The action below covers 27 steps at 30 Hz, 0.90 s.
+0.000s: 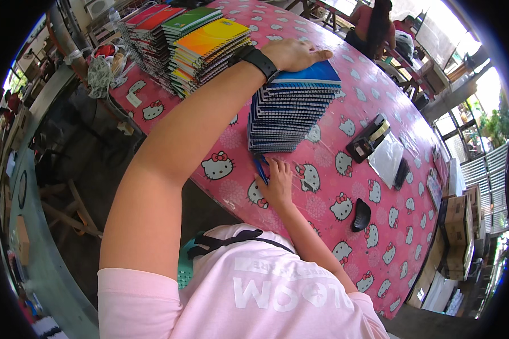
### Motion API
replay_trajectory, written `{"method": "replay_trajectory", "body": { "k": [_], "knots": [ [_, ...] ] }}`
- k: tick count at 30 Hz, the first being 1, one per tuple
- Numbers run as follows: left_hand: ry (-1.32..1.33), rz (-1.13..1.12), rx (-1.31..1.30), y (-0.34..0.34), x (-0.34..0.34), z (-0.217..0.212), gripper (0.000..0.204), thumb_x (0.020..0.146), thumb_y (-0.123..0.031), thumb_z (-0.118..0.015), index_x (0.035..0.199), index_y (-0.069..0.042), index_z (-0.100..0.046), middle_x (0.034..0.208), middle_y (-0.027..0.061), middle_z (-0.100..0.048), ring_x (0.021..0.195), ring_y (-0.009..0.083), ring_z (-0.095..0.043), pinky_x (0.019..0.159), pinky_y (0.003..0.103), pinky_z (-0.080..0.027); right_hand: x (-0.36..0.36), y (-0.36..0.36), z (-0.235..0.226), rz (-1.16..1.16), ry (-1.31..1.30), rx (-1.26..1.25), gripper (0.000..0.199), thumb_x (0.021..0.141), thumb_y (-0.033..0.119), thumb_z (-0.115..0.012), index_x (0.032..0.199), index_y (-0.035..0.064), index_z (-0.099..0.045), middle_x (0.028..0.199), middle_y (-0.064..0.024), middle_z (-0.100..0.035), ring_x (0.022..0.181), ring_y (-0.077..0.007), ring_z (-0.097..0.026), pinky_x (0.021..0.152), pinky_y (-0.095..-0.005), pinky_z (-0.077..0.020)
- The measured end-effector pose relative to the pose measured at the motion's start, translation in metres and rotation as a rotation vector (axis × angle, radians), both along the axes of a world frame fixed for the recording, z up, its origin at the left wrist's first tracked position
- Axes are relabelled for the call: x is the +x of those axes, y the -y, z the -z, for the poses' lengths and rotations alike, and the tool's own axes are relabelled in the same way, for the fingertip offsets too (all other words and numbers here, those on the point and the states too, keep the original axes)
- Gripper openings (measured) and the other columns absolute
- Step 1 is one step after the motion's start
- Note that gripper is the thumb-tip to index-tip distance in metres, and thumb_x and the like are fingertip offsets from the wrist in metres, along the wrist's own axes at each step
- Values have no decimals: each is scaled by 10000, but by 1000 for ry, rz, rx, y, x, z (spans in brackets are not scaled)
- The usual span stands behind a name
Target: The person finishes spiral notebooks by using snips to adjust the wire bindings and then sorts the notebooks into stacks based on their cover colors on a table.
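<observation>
A tall, leaning stack of blue spiral notebooks [291, 116] stands on the table in front of me. My left hand [295, 55], with a black watch on the wrist, rests on the top cover, thumb stretched to the right and fingers partly hidden. Low at the stack's near side, my right hand [277, 183] lies against the tabletop. Between its thumb and fingers is a slim blue-handled tool [261, 170], its far end close to the bottom notebooks; its exact kind is too small to tell.
Stacks of yellow [212, 39], green [191, 20] and red notebooks [159, 20] stand at the back left. To the right lie a black tape dispenser [369, 138], a clear plastic bag [387, 160], a black brush [401, 174] and a black dish-like object [361, 215]. People sit behind.
</observation>
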State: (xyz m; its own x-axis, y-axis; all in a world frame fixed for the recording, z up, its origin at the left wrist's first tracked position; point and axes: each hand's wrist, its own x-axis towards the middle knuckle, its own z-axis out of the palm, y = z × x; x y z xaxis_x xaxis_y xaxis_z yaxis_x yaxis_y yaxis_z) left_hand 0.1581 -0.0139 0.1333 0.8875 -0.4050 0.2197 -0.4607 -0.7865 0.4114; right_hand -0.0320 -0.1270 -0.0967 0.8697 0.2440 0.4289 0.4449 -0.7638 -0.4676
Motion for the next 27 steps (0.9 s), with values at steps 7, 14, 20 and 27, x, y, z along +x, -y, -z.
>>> {"method": "replay_trajectory", "body": {
  "k": [7, 14, 20, 27],
  "knots": [
    [47, 24, -75, 1, 1, 1, 800, 833, -701, -255, 1212, -52, -527, 1205, 178, -541, 1132, 312, -504, 960, 372, -374, 17, 13, -3, -50, -877, 685, 374, 772, 218, -630, 1042, -27, -548, 840, -142, -619, 749, -266, -607, 658, -376, -474],
    [82, 33, -65, 0, 7, 6, 824, 825, -716, -237, 1197, -45, -538, 1196, 179, -547, 1121, 313, -514, 953, 373, -380, 6, 2, -1, -5, -228, 145, 451, 729, 252, -639, 1103, 29, -523, 1019, -156, -554, 959, -327, -517, 813, -436, -406],
    [97, 36, -60, -3, 11, 9, 847, 820, -726, -219, 1194, -35, -537, 1179, 187, -555, 1122, 323, -510, 957, 380, -376, 0, -2, -7, -5, -104, -57, 551, 683, 256, -649, 1158, 38, -476, 1092, -150, -500, 1009, -337, -450, 824, -434, -366],
    [104, 58, -73, -4, 12, 10, 835, 824, -721, -227, 1204, -42, -531, 1181, 195, -551, 1129, 328, -503, 966, 378, -368, 0, -4, 0, -30, -21, -74, 476, 708, 232, -642, 1111, 13, -516, 1026, -165, -531, 961, -319, -496, 774, -413, -405]
  ]
}}
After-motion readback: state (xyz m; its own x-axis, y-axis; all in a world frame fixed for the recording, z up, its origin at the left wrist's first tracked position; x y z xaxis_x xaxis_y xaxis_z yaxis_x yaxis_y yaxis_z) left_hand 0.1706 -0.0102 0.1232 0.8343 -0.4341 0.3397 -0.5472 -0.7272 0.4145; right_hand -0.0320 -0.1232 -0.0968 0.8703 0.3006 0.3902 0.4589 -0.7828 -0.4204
